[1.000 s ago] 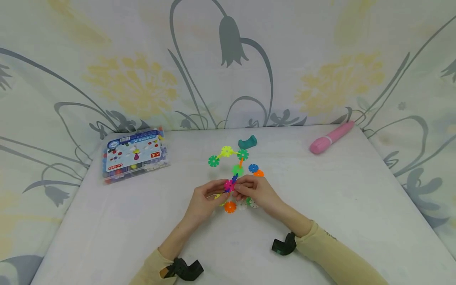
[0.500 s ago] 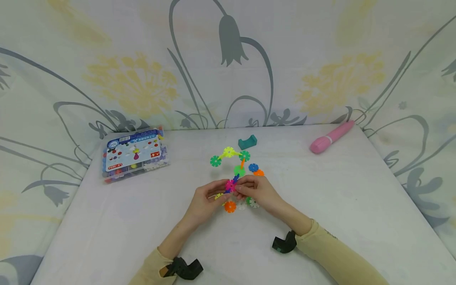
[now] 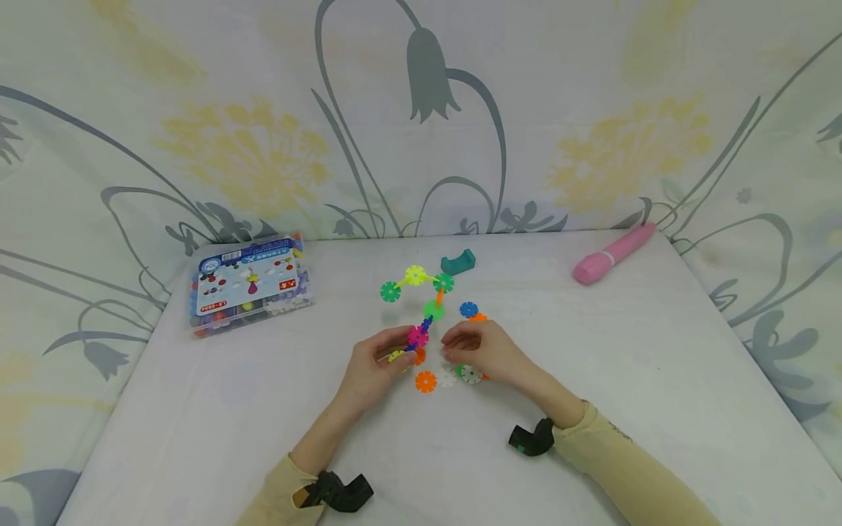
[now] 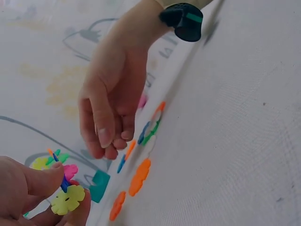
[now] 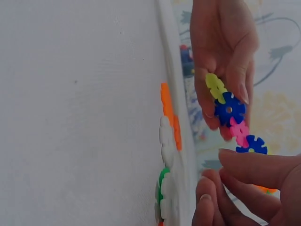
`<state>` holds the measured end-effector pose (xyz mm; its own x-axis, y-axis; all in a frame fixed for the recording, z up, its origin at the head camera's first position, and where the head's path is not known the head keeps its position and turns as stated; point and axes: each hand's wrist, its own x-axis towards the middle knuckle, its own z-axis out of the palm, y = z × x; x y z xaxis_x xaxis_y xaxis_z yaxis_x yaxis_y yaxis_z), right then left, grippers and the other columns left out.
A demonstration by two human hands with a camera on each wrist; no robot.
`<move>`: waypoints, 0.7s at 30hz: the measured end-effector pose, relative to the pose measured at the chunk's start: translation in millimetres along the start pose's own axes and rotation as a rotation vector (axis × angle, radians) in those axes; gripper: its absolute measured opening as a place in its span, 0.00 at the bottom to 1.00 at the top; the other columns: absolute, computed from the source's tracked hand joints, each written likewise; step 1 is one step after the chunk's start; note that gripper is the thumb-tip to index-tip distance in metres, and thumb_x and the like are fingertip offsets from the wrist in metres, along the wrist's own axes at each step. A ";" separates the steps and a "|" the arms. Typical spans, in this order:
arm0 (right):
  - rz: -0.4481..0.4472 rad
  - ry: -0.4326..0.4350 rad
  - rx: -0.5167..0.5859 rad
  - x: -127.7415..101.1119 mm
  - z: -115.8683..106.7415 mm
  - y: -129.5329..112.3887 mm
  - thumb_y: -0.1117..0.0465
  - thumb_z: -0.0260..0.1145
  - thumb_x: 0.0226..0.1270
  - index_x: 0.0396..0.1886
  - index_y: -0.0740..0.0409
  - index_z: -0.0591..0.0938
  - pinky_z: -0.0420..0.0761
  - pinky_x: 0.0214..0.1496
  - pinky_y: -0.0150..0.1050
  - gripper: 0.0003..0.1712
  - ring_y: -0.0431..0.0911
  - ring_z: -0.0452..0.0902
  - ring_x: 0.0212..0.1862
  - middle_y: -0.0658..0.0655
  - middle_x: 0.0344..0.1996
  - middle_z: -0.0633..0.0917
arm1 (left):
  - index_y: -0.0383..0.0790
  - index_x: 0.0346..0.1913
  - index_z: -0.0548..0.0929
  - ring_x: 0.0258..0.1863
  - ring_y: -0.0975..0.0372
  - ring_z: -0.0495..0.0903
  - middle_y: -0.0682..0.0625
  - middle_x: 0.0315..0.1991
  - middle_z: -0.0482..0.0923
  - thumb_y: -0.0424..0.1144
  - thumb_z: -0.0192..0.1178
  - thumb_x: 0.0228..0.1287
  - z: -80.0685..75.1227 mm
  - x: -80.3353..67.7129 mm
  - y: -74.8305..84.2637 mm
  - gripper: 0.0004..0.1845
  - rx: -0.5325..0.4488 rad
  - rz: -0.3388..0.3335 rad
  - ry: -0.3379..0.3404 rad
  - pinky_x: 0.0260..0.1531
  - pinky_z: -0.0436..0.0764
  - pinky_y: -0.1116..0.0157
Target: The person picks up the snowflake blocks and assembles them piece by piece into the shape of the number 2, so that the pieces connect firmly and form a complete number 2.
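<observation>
My left hand [image 3: 375, 369] pinches a chain of interlocking snowflake discs near its lower end, between thumb and fingers. A yellow disc [image 4: 67, 200] and a blue disc [image 5: 230, 109] sit at that grip, followed by a pink disc [image 3: 417, 336] and another blue one. From there the chain runs away from me through green and orange discs, then bends left past a yellow disc [image 3: 414, 275] to a green end disc [image 3: 390, 292]. To the right, apart from the chain, my right hand [image 3: 490, 352] hovers with loosely curled fingers and nothing between them.
Loose discs lie under and around the hands: an orange disc [image 3: 425, 381], a white disc [image 3: 447, 377], a blue disc [image 3: 468, 310] and several others. Behind them is a teal curved block [image 3: 457, 261]. A clear plastic case [image 3: 250, 285] stands back left, a pink cylindrical object [image 3: 612, 254] back right.
My right hand has let go of the chain and drawn slightly right. The left hand has shifted a little left with the chain, uncovering an orange disc below it.
</observation>
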<state>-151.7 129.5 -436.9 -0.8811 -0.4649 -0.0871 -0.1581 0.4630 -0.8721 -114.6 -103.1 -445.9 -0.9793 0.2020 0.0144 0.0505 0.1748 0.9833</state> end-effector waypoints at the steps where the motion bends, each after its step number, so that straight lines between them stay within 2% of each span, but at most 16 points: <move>1: -0.006 -0.007 -0.026 -0.7 -1.5 0.0 0.62 0.73 0.62 0.43 0.60 0.86 0.82 0.45 0.34 0.11 0.43 0.82 0.38 0.53 0.36 0.87 | 0.34 0.62 0.80 0.57 0.49 0.81 0.40 0.56 0.82 0.29 0.65 0.65 -0.5 0.2 0.4 0.21 0.004 -0.004 0.004 0.55 0.82 0.63; 7: 0.002 -0.083 -0.175 -4.2 -7.2 0.3 0.61 0.77 0.58 0.44 0.56 0.86 0.80 0.51 0.38 0.14 0.43 0.79 0.43 0.50 0.40 0.86 | 0.34 0.62 0.80 0.58 0.50 0.80 0.41 0.58 0.81 0.28 0.64 0.65 -2.5 0.6 2.4 0.21 -0.002 -0.034 0.022 0.56 0.81 0.63; 14: -0.015 -0.161 -0.175 -5.5 -6.1 3.1 0.60 0.79 0.55 0.44 0.54 0.86 0.80 0.51 0.38 0.17 0.43 0.79 0.45 0.48 0.40 0.85 | 0.35 0.62 0.80 0.58 0.50 0.80 0.42 0.58 0.82 0.28 0.64 0.66 -2.9 0.4 3.0 0.21 0.014 -0.032 0.028 0.56 0.81 0.61; 21: -0.069 -0.191 -0.230 -5.7 -2.5 6.5 0.62 0.78 0.55 0.40 0.52 0.87 0.80 0.49 0.35 0.13 0.40 0.77 0.42 0.47 0.36 0.82 | 0.36 0.61 0.80 0.59 0.50 0.80 0.42 0.58 0.82 0.29 0.63 0.66 -2.8 0.8 1.3 0.20 0.024 -0.019 0.028 0.56 0.81 0.60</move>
<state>-148.8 137.0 -440.9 -0.7686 -0.6244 -0.1391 -0.3305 0.5738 -0.7494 -115.8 -105.4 -444.1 -0.9852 0.1712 0.0014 0.0363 0.2011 0.9789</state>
